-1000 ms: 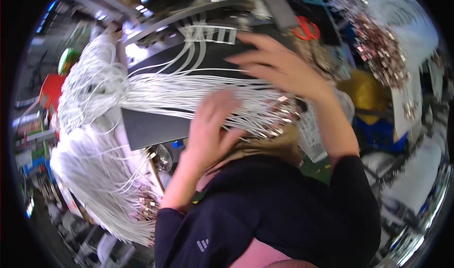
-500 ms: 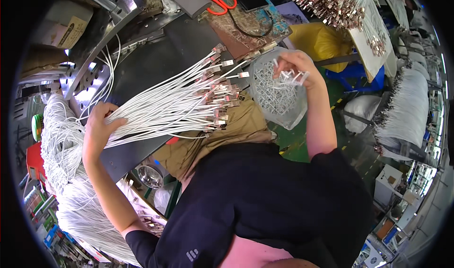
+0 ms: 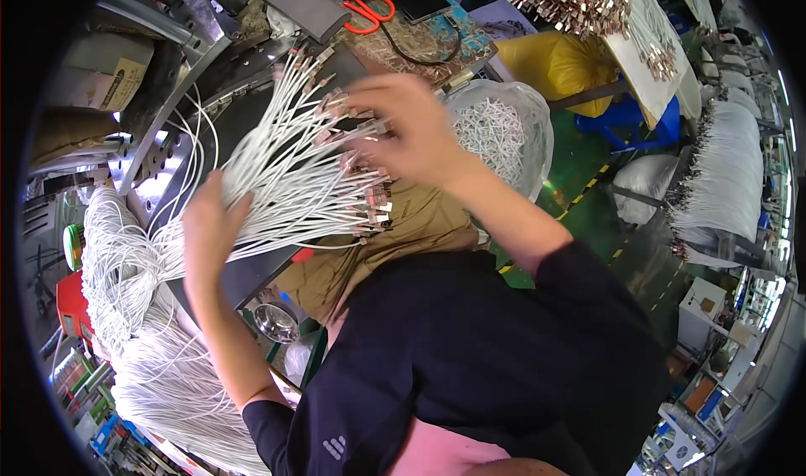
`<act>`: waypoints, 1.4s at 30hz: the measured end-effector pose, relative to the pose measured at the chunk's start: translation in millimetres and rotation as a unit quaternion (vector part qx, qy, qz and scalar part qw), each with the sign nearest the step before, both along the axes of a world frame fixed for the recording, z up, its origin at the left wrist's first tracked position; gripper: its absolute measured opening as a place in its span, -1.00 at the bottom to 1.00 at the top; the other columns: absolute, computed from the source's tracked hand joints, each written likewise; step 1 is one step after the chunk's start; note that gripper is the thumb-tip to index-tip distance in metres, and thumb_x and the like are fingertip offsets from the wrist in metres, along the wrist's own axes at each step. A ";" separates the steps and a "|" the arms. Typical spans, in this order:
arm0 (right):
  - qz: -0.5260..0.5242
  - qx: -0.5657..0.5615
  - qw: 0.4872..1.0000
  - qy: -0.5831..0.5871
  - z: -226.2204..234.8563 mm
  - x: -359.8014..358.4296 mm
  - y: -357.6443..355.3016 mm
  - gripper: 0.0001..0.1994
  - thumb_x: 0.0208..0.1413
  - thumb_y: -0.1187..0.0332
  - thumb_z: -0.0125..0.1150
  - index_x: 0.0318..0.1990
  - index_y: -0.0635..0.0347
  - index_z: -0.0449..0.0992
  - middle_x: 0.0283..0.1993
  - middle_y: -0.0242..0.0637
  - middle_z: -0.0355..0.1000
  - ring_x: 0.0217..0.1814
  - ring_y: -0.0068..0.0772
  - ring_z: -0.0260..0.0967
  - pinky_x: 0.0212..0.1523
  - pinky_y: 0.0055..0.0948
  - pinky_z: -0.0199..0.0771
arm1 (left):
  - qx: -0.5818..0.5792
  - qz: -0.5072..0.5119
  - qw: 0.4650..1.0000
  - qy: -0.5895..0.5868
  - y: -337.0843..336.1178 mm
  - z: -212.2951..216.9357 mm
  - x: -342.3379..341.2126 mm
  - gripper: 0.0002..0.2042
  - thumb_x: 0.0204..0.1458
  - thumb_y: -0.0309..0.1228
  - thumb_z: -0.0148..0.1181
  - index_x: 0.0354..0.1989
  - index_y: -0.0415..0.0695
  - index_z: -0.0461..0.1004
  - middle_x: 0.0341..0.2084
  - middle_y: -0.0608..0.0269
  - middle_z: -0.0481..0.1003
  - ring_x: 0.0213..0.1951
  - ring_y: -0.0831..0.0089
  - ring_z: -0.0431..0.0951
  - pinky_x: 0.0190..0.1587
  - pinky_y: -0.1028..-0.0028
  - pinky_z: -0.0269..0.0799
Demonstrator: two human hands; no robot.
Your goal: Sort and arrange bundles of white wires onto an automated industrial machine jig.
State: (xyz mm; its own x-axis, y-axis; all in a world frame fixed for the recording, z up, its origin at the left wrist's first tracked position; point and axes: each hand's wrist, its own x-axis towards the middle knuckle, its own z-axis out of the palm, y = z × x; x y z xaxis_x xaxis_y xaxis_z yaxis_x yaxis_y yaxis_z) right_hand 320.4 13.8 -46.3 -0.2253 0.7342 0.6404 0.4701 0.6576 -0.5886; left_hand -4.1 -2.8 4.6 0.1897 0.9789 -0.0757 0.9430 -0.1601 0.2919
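A thick bundle of white cables (image 3: 290, 170) fans out over the dark worktop (image 3: 260, 274), with metal plug ends at its right side. My left hand (image 3: 211, 232) is closed round the bundle at its left part, the thumb lying over the cables. My right hand (image 3: 407, 132) is over the plug ends (image 3: 375, 192), smeared by motion. Its fingers are blurred, so whether they pinch anything does not show. Just right of that hand sits a clear plastic bag (image 3: 541, 144) holding many small white pieces (image 3: 491, 132).
Orange-handled scissors (image 3: 369, 13) and a grey box-shaped object (image 3: 304, 7) lie at the back of the bench. Masses of white cable (image 3: 176, 384) hang at the left. Further right are a yellow bag (image 3: 558, 69), a blue stool (image 3: 630, 128) and racks of cables (image 3: 718, 170).
My right hand has moved left from the bag, where it held small white pieces, to the plug ends. My left hand has shifted right, and some cables now fan farther toward the back.
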 end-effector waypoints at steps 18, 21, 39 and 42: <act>0.251 -0.120 0.921 -0.272 44.4 -135.6 81.0 -0.67 0.18 0.14 0.19 -0.10 0.23 0.49 -0.38 -0.11 0.51 -0.23 0.03 0.53 -0.23 -0.10 0.51 | 0.092 0.051 0.991 -0.078 14.6 3.6 -31.7 -0.78 0.19 -0.32 0.12 -0.13 -0.16 0.59 -0.26 -0.05 0.57 -0.24 0.04 0.58 -0.12 0.24 0.47; 0.115 -0.136 0.908 -0.380 47.8 -115.1 89.9 -0.63 0.18 0.19 0.19 0.08 0.15 0.42 -0.29 -0.13 0.52 -0.14 -0.01 0.53 -0.16 -0.11 0.52 | 0.176 0.164 0.947 -0.211 12.8 3.6 -43.6 -0.77 0.18 -0.26 0.16 -0.23 -0.14 0.63 -0.37 -0.01 0.57 -0.32 0.06 0.59 -0.21 0.23 0.48; 0.169 0.087 0.941 -0.281 36.2 -103.3 79.4 -0.67 0.11 0.35 0.19 0.06 0.08 0.45 -0.16 -0.23 0.54 -0.10 -0.12 0.51 -0.18 -0.16 0.51 | 0.073 0.014 0.970 -0.233 21.7 3.4 -13.7 -0.74 0.16 -0.24 0.21 -0.20 -0.21 0.59 -0.40 0.12 0.53 -0.40 0.33 0.49 -0.25 0.39 0.39; 0.153 -0.043 0.929 -0.335 31.3 -109.0 80.8 -0.70 0.14 0.34 0.18 0.04 0.09 0.45 -0.15 -0.20 0.54 -0.16 -0.10 0.52 -0.22 -0.18 0.52 | 0.032 0.035 0.959 -0.281 27.2 -0.1 -15.4 -0.74 0.18 -0.25 0.20 -0.20 -0.22 0.59 -0.45 0.16 0.51 -0.41 0.40 0.44 -0.26 0.41 0.38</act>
State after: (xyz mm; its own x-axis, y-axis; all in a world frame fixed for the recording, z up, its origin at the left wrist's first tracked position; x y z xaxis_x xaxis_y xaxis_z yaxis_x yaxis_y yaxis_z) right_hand 211.4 94.6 -15.0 -0.7585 0.6126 0.2225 0.5492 0.7845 -0.2880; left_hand -19.5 24.4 4.5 0.1165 0.9900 0.0800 0.6491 -0.1369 0.7483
